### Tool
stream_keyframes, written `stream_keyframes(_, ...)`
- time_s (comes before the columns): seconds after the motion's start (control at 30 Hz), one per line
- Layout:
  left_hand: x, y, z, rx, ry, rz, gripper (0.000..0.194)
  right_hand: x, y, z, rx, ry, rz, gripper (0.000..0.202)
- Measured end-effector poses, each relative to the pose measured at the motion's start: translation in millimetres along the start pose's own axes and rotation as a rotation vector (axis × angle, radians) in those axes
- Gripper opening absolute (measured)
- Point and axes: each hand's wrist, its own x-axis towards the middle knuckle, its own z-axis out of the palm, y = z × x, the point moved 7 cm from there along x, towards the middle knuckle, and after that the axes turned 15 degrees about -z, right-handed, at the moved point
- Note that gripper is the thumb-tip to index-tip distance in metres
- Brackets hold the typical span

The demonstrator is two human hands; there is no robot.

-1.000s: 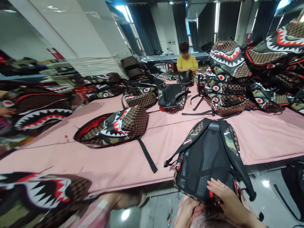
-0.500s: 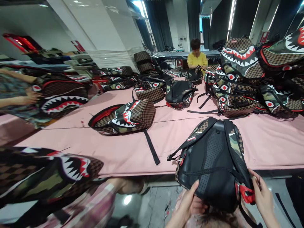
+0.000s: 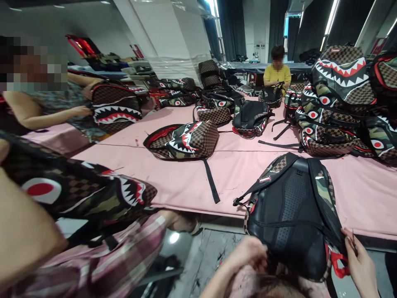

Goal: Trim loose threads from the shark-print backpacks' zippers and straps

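A black-backed backpack point(image 3: 283, 215) with checkered and camouflage trim leans against the table edge, its padded back and shoulder straps facing me. At its lower left, my left hand point(image 3: 249, 254) is closed with curled fingers, slightly blurred; whatever they hold is hidden. On the right edge, my right hand point(image 3: 361, 256) pinches the backpack's side by the strap. A thin dark piece, too small to name, shows between its thumb and finger. Just beside that hand hangs a red loop point(image 3: 339, 265).
The pink-covered table point(image 3: 182, 180) bears a shark-mouth backpack point(image 3: 189, 140) lying down, another backpack point(image 3: 252, 116) behind, and a stack of backpacks point(image 3: 331, 120) at right. A close co-worker's arm point(image 3: 25, 231) and backpack point(image 3: 93, 188) fill the left. Other people work farther off.
My left hand has left the backpack's lower back panel and its fingers have curled in. My view has swung left, bringing more of the left-hand co-workers into sight.
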Motion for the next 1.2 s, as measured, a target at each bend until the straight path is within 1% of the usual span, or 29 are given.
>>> stream_keyframes(0.07, 3, 31, -32.4, -0.057, 0.131, 0.122, 0.04, -1, -5, -6, -0.049, 0.053, 0.0, 0.05)
stream_keyframes(0.13, 10, 58, -59.6, -0.113, 0.259, 0.224, 0.042, 0, -20, -7, -0.027, 0.103, -0.051, 0.047)
stream_keyframes(0.17, 14, 68, -67.6, -0.127, 0.298, 0.254, 0.043, 2, -30, -3, 0.028, 0.098, -0.09, 0.045)
stream_keyframes(0.2, 20, 76, -71.8, -0.135, 0.321, 0.275, 0.044, 5, -44, 4, 0.105, 0.068, -0.132, 0.042)
stream_keyframes(0.27, 30, 86, -70.2, -0.15, 0.334, 0.311, 0.043, 11, -78, 24, 0.295, -0.049, -0.226, 0.039)
stream_keyframes(0.33, 35, 90, -62.1, -0.192, 0.34, 0.369, 0.04, 15, -118, 45, 0.426, -0.167, -0.317, 0.036)
stream_keyframes(0.43, 28, 90, -48.9, -0.28, 0.35, 0.483, 0.035, 17, -177, 77, 0.563, -0.341, -0.432, 0.034)
stream_keyframes(0.5, 20, 88, -40.8, -0.308, 0.331, 0.533, 0.035, 18, -209, 95, 0.597, -0.392, -0.505, 0.032)
stream_keyframes(0.57, 15, 84, -34.1, -0.311, 0.304, 0.547, 0.038, 22, -236, 112, 0.591, -0.412, -0.574, 0.031)
stream_keyframes(0.63, 12, 80, -30.0, -0.302, 0.295, 0.542, 0.037, 24, -256, 132, 0.562, -0.483, -0.638, 0.03)
stream_keyframes(0.67, 12, 78, -28.8, -0.293, 0.297, 0.537, 0.036, 25, -264, 144, 0.53, -0.538, -0.656, 0.029)
stream_keyframes(0.73, 10, 76, -27.3, -0.259, 0.297, 0.526, 0.035, 26, -272, 167, 0.443, -0.647, -0.664, 0.025)
stream_keyframes(0.8, 8, 75, -27.3, -0.201, 0.279, 0.508, 0.036, 26, -275, 184, 0.369, -0.705, -0.652, 0.018)
stream_keyframes(0.9, -3, 75, -35.9, -0.096, 0.267, 0.475, 0.036, 25, -272, 196, 0.339, -0.686, -0.621, 0.009)
stream_keyframes(0.97, -14, 78, -49.4, -0.066, 0.319, 0.477, 0.037, 22, -268, 199, 0.346, -0.662, -0.586, 0.008)
stream_keyframes(1.03, -31, 87, -63.6, -0.013, 0.446, 0.541, 0.038, 19, -265, 201, 0.371, -0.641, -0.55, 0.009)
stream_keyframes(1.07, -40, 95, -66.7, 0.069, 0.521, 0.596, 0.04, 18, -263, 202, 0.387, -0.631, -0.533, 0.009)
stream_keyframes(1.13, -52, 114, -61.8, 0.321, 0.626, 0.692, 0.045, 16, -261, 204, 0.426, -0.608, -0.497, 0.008)
stream_keyframes(1.17, -53, 122, -56.3, 0.434, 0.635, 0.708, 0.044, 16, -260, 206, 0.45, -0.597, -0.478, 0.008)
stream_keyframes(1.2, -50, 129, -51.4, 0.497, 0.613, 0.698, 0.042, 16, -258, 207, 0.478, -0.587, -0.458, 0.008)
